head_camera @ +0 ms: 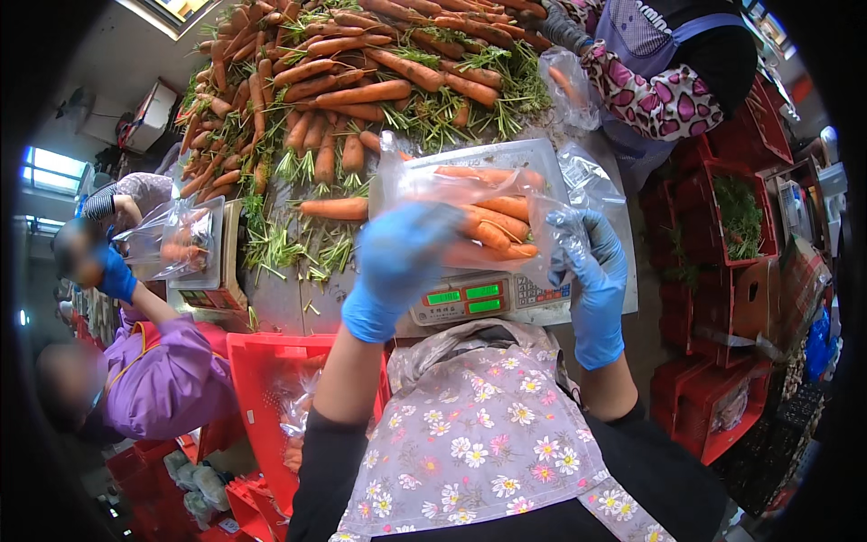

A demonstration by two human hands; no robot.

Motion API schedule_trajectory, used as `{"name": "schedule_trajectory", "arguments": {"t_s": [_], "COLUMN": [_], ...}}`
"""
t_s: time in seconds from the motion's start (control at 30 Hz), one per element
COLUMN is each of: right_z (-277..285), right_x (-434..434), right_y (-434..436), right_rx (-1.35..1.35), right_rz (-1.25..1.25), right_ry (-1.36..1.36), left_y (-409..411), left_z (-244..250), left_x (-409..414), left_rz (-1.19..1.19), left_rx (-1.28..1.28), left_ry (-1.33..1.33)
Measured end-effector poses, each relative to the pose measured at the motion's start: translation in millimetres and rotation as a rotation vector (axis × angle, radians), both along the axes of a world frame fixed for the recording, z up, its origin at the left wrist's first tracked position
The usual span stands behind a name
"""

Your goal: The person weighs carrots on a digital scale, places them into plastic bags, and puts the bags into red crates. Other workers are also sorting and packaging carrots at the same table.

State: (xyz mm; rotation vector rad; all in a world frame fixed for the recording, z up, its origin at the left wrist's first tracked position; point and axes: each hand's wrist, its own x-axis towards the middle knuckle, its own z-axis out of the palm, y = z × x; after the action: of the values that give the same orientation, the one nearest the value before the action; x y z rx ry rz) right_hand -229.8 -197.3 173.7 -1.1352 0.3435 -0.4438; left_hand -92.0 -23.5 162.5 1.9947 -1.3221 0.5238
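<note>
A clear plastic bag of carrots [501,220] lies on the pan of a digital weighing scale [535,152] in front of me. My right hand [590,271], in a blue glove, pinches the bag's right edge between thumb and fingers. My left hand [399,264], also blue-gloved and blurred, is at the bag's left side; whether its fingers grip the film cannot be told. The scale's green displays are lit below the bag. Beyond the scale rises a large heap of carrots [366,91] with trimmed green tops. A single carrot [334,209] lies left of the bag.
Cut stems [274,247] litter the metal table. A red crate [254,379] with bagged carrots stands at my left. Co-workers stand at left, near a second scale [215,237], and at top right, beside another bag [572,88]. Red crates [704,318] are stacked at right.
</note>
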Motion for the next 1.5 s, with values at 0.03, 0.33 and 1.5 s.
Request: {"name": "schedule_trajectory", "arguments": {"t_s": [0.03, 0.33, 1.5], "right_z": [2, -4, -17], "right_x": [0, -5, 9], "right_y": [4, 4, -17], "right_rx": [0.026, -0.010, -0.251], "right_rz": [-0.011, -0.001, -0.130], "right_ry": [-0.001, -0.046, 0.046], "left_y": [-12, -3, -191], "left_z": [3, -41, -134], "left_x": [-6, 18, -15], "left_rz": [-0.106, 0.094, 0.443], "left_rx": [0.119, 0.602, 0.880], "left_ry": [0.035, 0.076, -0.391]}}
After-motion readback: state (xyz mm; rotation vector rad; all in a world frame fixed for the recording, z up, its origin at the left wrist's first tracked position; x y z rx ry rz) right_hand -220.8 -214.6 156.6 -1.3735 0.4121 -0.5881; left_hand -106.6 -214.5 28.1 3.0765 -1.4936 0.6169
